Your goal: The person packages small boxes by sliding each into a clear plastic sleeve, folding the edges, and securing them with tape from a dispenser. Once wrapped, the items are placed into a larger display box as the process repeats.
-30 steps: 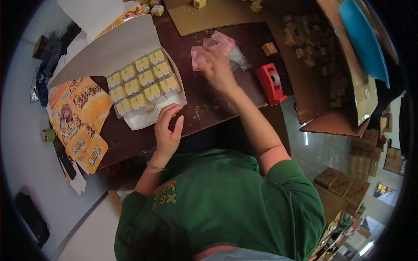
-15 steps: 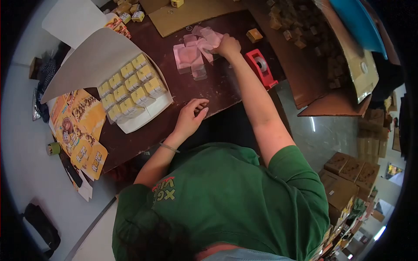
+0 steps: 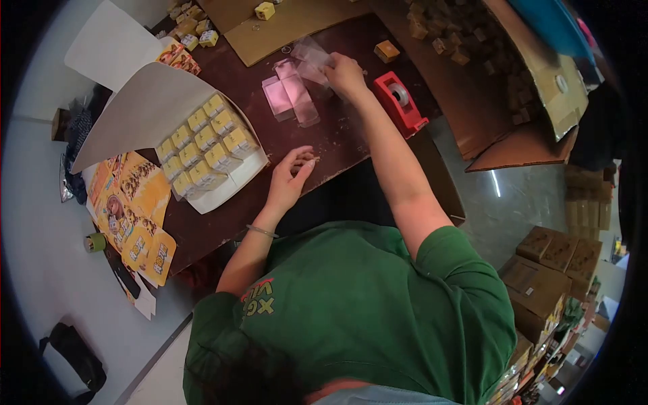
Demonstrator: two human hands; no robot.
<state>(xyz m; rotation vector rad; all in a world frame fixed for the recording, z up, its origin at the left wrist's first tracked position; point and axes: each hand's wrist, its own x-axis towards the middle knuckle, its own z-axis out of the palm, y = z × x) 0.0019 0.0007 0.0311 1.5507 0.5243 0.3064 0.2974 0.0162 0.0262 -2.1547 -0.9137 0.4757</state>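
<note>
My right hand (image 3: 346,75) pinches the edge of a clear plastic sheet (image 3: 312,62) at the table's far middle. Just beside it, a pink-tinted clear plastic piece with folded flaps (image 3: 290,93), like a flat box blank, lies on the dark table. Near the table's front edge hovers my left hand (image 3: 291,177), fingers loosely bent, thumb apart, holding nothing visible. To its left stands an open white box (image 3: 233,177) with rows of small yellow boxes (image 3: 197,152) in clear covers.
A red tape dispenser (image 3: 399,104) and a small orange box (image 3: 387,51) sit to the right of my right hand. Printed orange sheets (image 3: 131,209) lie at the left. A large cardboard carton (image 3: 466,108) holding many small boxes stands at the right.
My right hand has drawn slightly left with the clear sheet, which is now apart from most of the pink piece. My left hand has shifted slightly, its fingers spreading a little.
</note>
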